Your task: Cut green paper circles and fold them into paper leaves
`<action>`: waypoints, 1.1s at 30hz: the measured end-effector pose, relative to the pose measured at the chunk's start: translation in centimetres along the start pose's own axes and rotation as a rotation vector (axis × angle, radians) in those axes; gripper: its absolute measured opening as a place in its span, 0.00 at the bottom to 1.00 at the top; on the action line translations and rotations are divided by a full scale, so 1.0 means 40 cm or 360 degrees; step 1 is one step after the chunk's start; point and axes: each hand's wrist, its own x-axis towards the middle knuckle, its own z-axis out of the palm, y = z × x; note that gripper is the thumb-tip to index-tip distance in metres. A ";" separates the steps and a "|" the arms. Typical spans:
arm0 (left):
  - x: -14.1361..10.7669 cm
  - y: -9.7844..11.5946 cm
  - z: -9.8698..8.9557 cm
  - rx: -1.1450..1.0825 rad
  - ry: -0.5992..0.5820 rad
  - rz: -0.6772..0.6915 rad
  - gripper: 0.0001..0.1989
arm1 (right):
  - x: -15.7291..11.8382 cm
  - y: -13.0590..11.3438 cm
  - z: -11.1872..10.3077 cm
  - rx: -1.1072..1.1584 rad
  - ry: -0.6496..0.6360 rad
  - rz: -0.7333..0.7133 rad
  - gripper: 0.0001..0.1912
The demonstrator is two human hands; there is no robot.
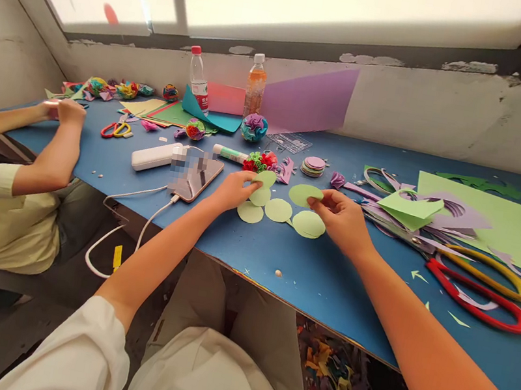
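Note:
Between thumb and fingers my left hand point(235, 190) pinches a light green paper circle point(265, 179). My right hand point(339, 217) grips another green paper circle point(304, 195) by its right edge, just above the table. Below the hands, several more green paper circles point(278, 210) lie on the blue table point(241, 251), some overlapping. A small stack of purple paper circles point(313, 165) sits behind them. Red and green curled paper pieces point(262, 161) are just beyond my left hand.
Large red-and-yellow-handled scissors point(483, 289) lie at right among paper scraps point(416, 210). A phone point(198, 178), a white power bank point(158, 156) and a glue stick point(230, 153) are at left. Two bottles point(256, 85) stand behind. A co-worker's hands point(68, 113) are at far left.

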 end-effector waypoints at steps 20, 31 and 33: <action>-0.007 0.011 0.016 -0.0045 -0.0367 0.0099 0.20 | 0.002 0.004 0.030 -0.0085 -0.0052 0.0074 0.22; 0.016 -0.016 0.013 0.0170 -0.0134 -0.0062 0.10 | 0.123 0.042 0.010 -0.0562 -0.0143 0.0097 0.19; 0.018 -0.015 0.011 0.0093 -0.0090 -0.0096 0.09 | 0.128 0.043 0.010 -0.0634 -0.0164 0.0092 0.19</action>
